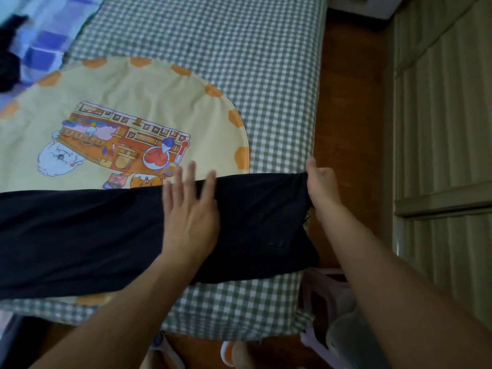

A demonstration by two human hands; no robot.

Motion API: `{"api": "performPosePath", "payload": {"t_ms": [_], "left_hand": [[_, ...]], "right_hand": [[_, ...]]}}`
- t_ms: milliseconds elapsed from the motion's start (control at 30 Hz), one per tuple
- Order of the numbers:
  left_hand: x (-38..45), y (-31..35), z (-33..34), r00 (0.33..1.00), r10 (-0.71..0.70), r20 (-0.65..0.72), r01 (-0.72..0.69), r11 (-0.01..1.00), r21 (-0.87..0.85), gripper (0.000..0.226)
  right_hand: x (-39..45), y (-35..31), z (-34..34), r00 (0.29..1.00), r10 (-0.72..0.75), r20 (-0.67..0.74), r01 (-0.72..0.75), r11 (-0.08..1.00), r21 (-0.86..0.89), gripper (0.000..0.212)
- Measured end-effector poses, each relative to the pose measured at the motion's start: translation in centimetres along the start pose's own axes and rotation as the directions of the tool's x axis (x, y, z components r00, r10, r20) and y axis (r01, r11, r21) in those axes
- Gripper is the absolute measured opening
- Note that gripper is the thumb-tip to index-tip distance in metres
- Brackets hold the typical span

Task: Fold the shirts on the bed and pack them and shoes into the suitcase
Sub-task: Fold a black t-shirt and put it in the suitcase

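R hand (320,187) pinches black shirt (80,235) at bed (266,75) edge; L hand (190,211) flat, fingers spread, pressing it. One shirt, folded into long strip.

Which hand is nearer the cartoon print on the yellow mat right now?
Left. The left hand lies flat on the black shirt, fingertips just below the cartoon print. The right hand pinches the shirt's far right corner, off the yellow mat.

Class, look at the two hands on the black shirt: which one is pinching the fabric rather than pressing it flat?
The right hand pinches the black shirt's edge; the left hand lies open, flat on it.
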State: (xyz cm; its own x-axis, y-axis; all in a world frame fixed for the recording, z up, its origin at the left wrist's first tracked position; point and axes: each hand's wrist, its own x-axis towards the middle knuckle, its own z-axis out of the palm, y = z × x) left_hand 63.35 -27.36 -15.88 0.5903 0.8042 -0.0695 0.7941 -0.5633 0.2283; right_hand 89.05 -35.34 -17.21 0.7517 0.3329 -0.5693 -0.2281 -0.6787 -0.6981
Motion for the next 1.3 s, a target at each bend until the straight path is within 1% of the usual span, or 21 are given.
{"api": "performPosePath", "payload": {"t_ms": [33,100,167,233,300,400,467,533,567,600,633,667,733,767,867,900,967,1033,1100,1200,1300], "left_hand": [[-1.4,1.2,0.1,0.996,0.094,-0.001,-0.094,0.995,-0.021,0.056],[-3.9,3.0,1.3,0.966,0.231,0.116,-0.232,0.973,-0.006,0.059],[-5.0,3.5,3.2,0.941,0.233,0.244,-0.252,0.967,0.048,0.063],[-4.7,3.5,4.4,0.933,0.185,0.31,-0.22,0.972,0.079,0.064],[-4.0,3.6,4.1,0.912,0.188,0.364,-0.229,0.971,0.073,0.064],[-3.9,3.1,2.1,0.849,0.289,0.443,-0.311,0.95,-0.025,0.065],[-4.6,1.7,0.9,0.83,0.336,0.445,-0.355,0.934,-0.042,0.065],[-5.6,0.0,0.5,0.825,0.338,0.453,-0.372,0.928,-0.015,0.069],[-6.0,-0.6,0.5,0.825,0.339,0.452,-0.372,0.928,-0.017,0.07],[-6.1,-0.9,0.5,0.824,0.342,0.451,-0.369,0.929,-0.029,0.071],[-6.2,-1.0,0.5,0.821,0.347,0.453,-0.368,0.929,-0.043,0.07],[-6.2,-1.1,0.4,0.819,0.352,0.454,-0.368,0.928,-0.056,0.07],[-6.1,-1.2,0.3,0.812,0.369,0.451,-0.374,0.924,-0.083,0.068],[-6.1,-1.3,0.4,0.808,0.378,0.451,-0.38,0.921,-0.092,0.068],[-6.2,-1.7,0.4,0.8,0.409,0.44,-0.398,0.909,-0.122,0.066],[-6.2,-1.7,0.4,0.807,0.412,0.423,-0.394,0.909,-0.134,0.065],[-6.1,-1.6,0.5,0.861,0.37,0.348,-0.338,0.929,-0.151,0.064],[-6.0,-1.7,0.7,0.914,0.255,0.315,-0.227,0.966,-0.123,0.064],[-5.8,-1.8,1.0,0.917,0.17,0.361,-0.163,0.985,-0.05,0.068],[-5.4,-1.6,1.3,0.895,0.157,0.417,-0.173,0.985,-0.001,0.074],[-5.3,-1.7,1.6,0.879,0.163,0.449,-0.19,0.982,0.014,0.078]], "right_hand": [[-0.8,0.5,-0.1,1.0,0.006,0.025,-0.007,0.999,0.039,0.057],[-2.8,2.1,-0.3,0.993,0.031,0.117,-0.037,0.998,0.052,0.076],[-4.9,3.7,-0.1,0.975,0.061,0.211,-0.059,0.998,-0.018,0.081],[-5.7,5.0,-0.3,0.959,0.101,0.265,-0.082,0.993,-0.083,0.062],[-6.0,4.8,-1.4,0.934,0.137,0.33,-0.136,0.99,-0.026,0.034],[-6.2,4.5,-2.9,0.895,0.117,0.431,-0.165,0.983,0.075,0.032],[-6.7,4.4,-2.9,0.915,0.135,0.38,-0.164,0.985,0.045,0.03],[-7.6,4.2,-2.5,0.984,0.086,0.155,-0.068,0.991,-0.117,0.027],[-8.2,3.9,-2.2,1.0,-0.009,-0.007,0.007,0.969,-0.245,0.03],[-9.1,3.5,-1.9,0.982,-0.126,-0.14,0.069,0.933,-0.354,0.033],[-9.9,3.2,-1.5,0.959,-0.197,-0.205,0.099,0.906,-0.411,0.034],[-10.7,2.9,-1.1,0.961,-0.18,-0.21,0.083,0.911,-0.403,0.034],[-11.4,2.8,-0.1,0.993,-0.006,-0.12,-0.024,0.969,-0.246,0.036],[-11.4,2.9,0.5,0.997,0.035,-0.072,-0.046,0.985,-0.164,0.035],[-10.4,2.7,1.4,0.994,-0.043,-0.102,0.042,0.999,-0.006,0.024],[-10.1,2.4,1.5,0.984,-0.106,-0.145,0.102,0.994,-0.032,0.02],[-9.6,2.5,1.3,0.949,-0.178,-0.261,0.159,0.983,-0.091,0.016],[-9.2,3.2,1.0,0.933,-0.097,-0.348,0.085,0.995,-0.049,0.015],[-8.7,4.4,1.2,0.954,0.032,-0.299,-0.033,0.999,0.001,0.017],[-7.5,5.4,1.8,0.974,-0.005,-0.225,-0.014,0.996,-0.084,0.027],[-7.2,4.7,1.0,0.997,-0.001,-0.077,-0.007,0.994,-0.109,0.059]]}}
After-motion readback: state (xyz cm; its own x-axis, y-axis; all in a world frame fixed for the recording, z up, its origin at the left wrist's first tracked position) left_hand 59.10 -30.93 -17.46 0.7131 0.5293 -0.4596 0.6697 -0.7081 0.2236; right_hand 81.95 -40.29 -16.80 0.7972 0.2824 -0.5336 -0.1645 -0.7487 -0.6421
